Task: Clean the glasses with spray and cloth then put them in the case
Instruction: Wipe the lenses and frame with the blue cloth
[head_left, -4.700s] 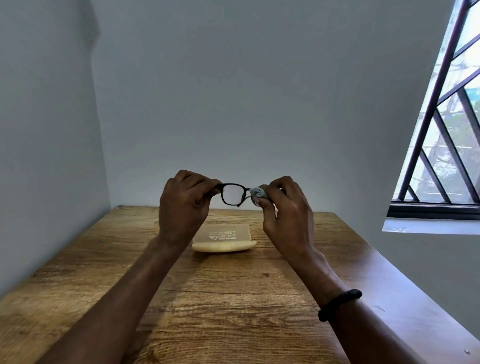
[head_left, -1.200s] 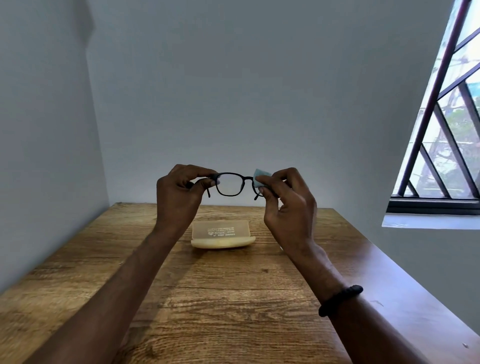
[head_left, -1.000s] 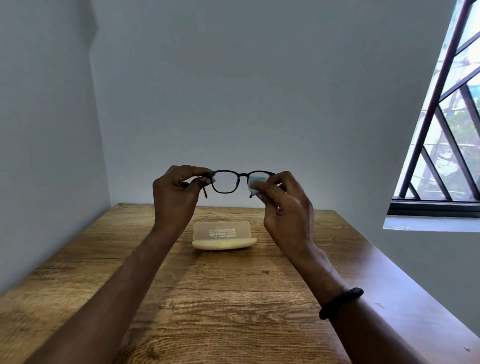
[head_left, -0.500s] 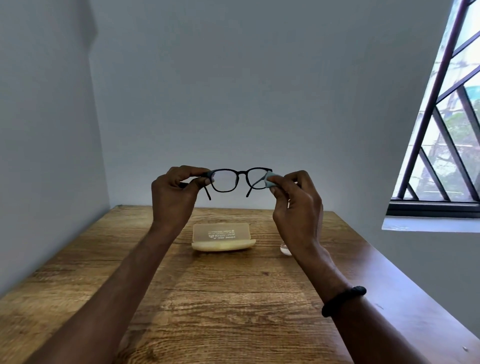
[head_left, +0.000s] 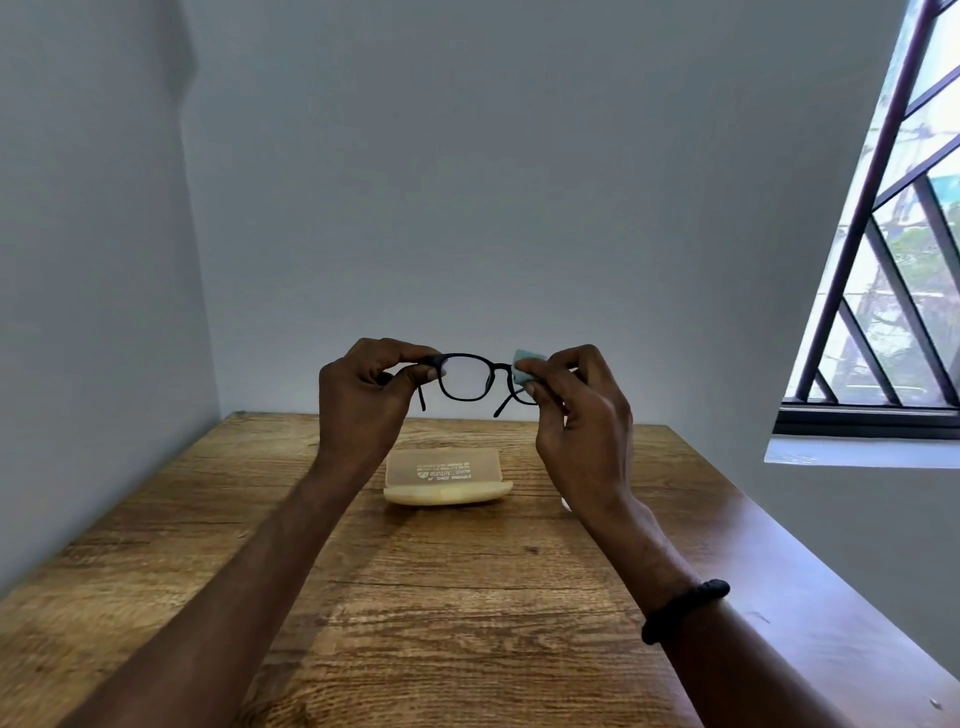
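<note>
Returning cloth (head_left: 525, 370) onto glasses (head_left: 467, 376) lens again.

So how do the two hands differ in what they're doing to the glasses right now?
The left hand pinches the bare frame of the glasses at its end, with no cloth. The right hand pinches a small pale blue cloth over the other lens, hiding most of it. The right wrist wears a dark band; the left is bare. Both hold the glasses above the case.

We cannot see the right lens of the glasses (head_left: 467, 378); the cloth (head_left: 525, 364) and right hand (head_left: 582, 415) cover it. The case (head_left: 445, 475) print is too small to read. A white object (head_left: 565, 503) peeks behind the wrist.
</note>
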